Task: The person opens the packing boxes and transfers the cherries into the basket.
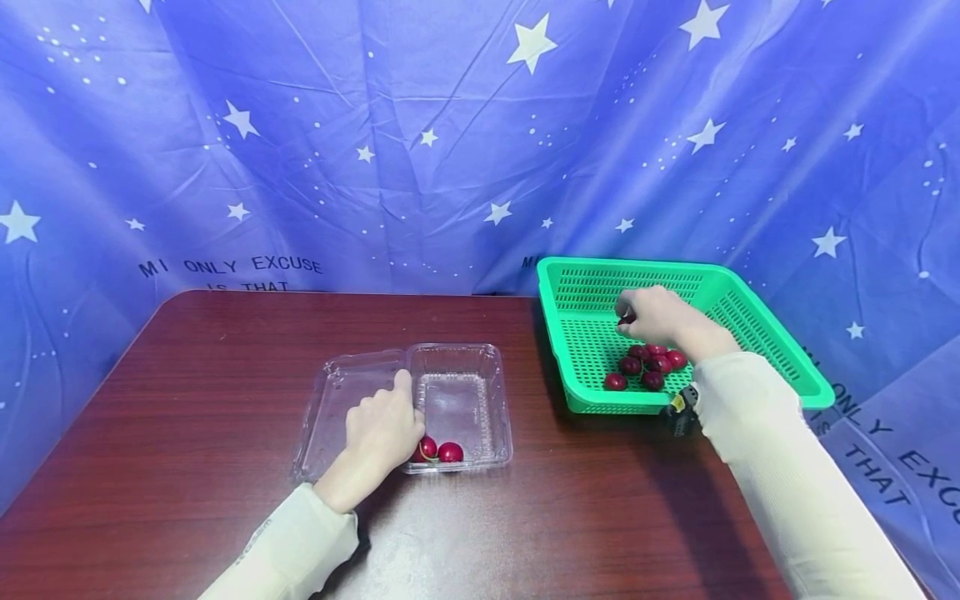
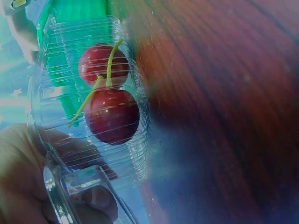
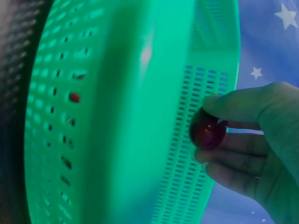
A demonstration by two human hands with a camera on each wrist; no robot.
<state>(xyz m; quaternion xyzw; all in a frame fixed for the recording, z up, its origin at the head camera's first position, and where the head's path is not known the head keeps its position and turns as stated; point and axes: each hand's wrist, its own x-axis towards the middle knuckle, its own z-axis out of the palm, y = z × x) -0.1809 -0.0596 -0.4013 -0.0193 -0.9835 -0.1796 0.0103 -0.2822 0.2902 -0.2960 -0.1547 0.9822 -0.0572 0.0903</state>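
My right hand (image 1: 660,318) pinches a dark red cherry (image 3: 208,129) between thumb and fingers, above the green plastic basket (image 1: 558,333). Below it, several more cherries (image 1: 652,381) lie on the basket floor near its front side. At the hinge side of a clear plastic clamshell box (image 1: 459,408), my left hand (image 1: 381,427) grips the wall. Two cherries (image 2: 112,116) with yellow-green stems sit in the box's near left corner. The box's lid (image 1: 330,408) is folded out flat to the left, partly hidden under the left hand.
Both containers stand on a dark red wood-grain table (image 1: 202,400), the basket at its right rear. A blue cloth (image 1: 420,192) with white stars hangs behind and beside the table. The right wrist carries a small black device (image 1: 681,412) close to the basket's front rim.
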